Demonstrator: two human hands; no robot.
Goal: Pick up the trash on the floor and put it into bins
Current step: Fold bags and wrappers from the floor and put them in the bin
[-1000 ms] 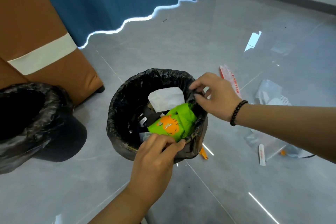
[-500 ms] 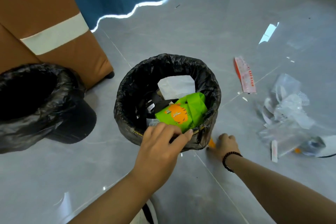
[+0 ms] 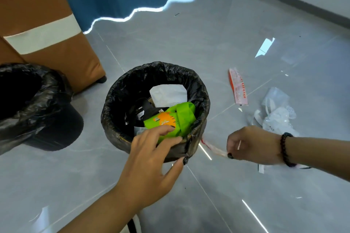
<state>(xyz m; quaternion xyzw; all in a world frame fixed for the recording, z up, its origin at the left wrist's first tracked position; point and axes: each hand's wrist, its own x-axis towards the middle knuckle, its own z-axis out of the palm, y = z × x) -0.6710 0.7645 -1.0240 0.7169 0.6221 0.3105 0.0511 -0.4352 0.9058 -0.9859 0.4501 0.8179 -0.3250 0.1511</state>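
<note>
Fingertips [image 3: 230, 155] of the right hand [image 3: 253, 145] were seen pinched together on one end of a thin, blurred wrapper [image 3: 213, 148], pale with a red tip, which was held off the floor just beside the near bin [image 3: 205, 100], apparently so that it could be carried over the rim. Fingers [image 3: 162, 131] of the left hand [image 3: 149, 164] were spread and laid over the near rim, with the thumb pressed against the outer wall; nothing was gripped, and the bin was judged to be steadied this way. Inside, a green and orange packet [image 3: 174, 119] and white paper [image 3: 168, 93] were already lodged. A second lined bin [image 3: 28, 100] was stood to the left. Further right, a red and white wrapper [image 3: 237, 87] and crumpled clear plastic [image 3: 276, 113] were left on the grey floor [image 3: 189, 34], so more collecting was judged to remain.
</note>
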